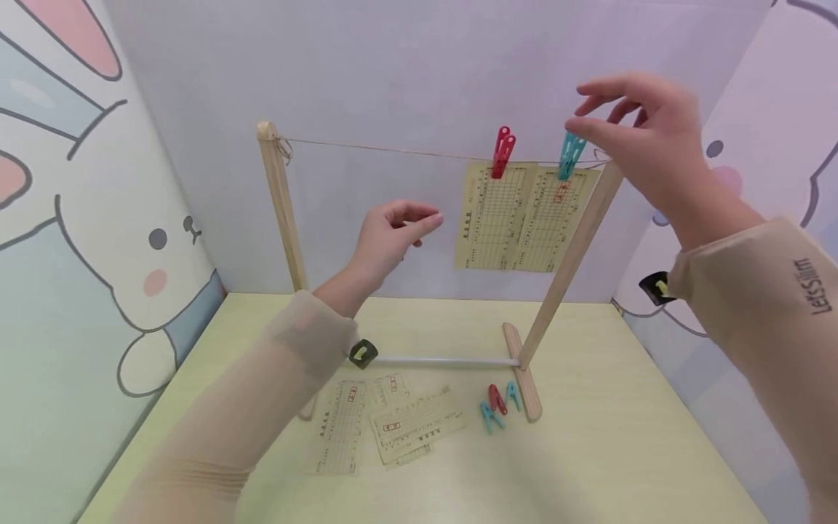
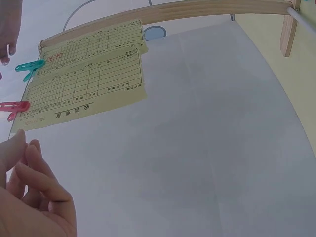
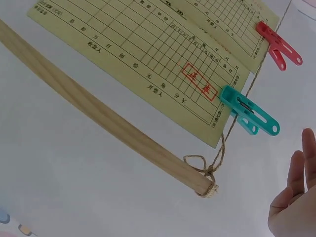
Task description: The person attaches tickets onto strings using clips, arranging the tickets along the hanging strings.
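Two paper slips [image 1: 494, 218] are hanging side by side from the string [image 1: 380, 150] near its right end, a red clip [image 1: 503, 153] gripping the left one and a teal clip [image 1: 572, 156] the right one. The right hand [image 1: 644, 124] is hovering just beside the teal clip, its grip loosely spread and holding nothing; the left hand [image 1: 393, 236] is hanging near the left slip, fingers loosely bent, its grip narrow with nothing showing in it. Since each slip is depending on a single clip, a knuckle brushing the teal clip could be twisting it askew or dropping its paper. A sleeve catching the right post [image 1: 572, 258] could be rocking the frame and shaking both slips, and a slackening knot [image 3: 210, 173] would be letting the string sag. Below, the pale yellow desk [image 1: 589, 451] is carrying the frame, a few loose paper slips [image 1: 419, 422] lying partly overlapped, and, beside the right foot, two loose teal clips [image 1: 491, 418] and a loose red clip [image 1: 497, 400]. Pale walls [image 1: 393, 73] are enclosing the desk, cartoon rabbit pictures [image 1: 144, 233] covering the sides.
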Demonstrator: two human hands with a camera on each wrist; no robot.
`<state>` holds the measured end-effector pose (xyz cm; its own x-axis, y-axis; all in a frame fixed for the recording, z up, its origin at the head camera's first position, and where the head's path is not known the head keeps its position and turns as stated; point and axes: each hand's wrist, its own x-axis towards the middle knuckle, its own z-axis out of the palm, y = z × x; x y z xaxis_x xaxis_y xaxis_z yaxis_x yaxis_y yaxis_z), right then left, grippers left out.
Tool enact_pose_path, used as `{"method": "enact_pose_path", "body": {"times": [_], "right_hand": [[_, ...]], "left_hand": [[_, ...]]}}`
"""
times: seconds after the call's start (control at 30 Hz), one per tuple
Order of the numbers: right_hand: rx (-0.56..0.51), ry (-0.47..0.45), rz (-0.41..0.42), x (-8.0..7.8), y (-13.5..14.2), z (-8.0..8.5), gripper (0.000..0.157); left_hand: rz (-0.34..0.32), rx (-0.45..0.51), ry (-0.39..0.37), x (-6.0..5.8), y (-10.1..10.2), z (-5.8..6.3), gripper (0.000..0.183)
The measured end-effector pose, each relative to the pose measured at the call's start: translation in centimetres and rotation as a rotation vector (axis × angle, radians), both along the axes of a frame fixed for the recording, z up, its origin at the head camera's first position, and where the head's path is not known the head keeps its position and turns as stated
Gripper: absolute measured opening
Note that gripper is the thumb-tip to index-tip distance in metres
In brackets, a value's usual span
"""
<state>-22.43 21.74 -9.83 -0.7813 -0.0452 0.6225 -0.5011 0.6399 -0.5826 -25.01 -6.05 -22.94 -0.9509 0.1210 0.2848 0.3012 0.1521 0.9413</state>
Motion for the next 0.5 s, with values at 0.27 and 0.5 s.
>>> {"method": "enact_pose_path", "body": {"times": [0.27, 0.5], "right_hand": [[-0.106, 0.158, -0.037, 1.4, 0.7, -2.1, 0.029], [-0.178, 0.335, -0.048, 2.6, 0.8, -5.1, 0.029]], "left_hand": [[-0.002, 0.006, 0.006, 1.2, -1.5, -0.1, 0.024], [-0.018, -0.020, 0.018, 2.5, -2.4, -0.5, 0.024]]}}
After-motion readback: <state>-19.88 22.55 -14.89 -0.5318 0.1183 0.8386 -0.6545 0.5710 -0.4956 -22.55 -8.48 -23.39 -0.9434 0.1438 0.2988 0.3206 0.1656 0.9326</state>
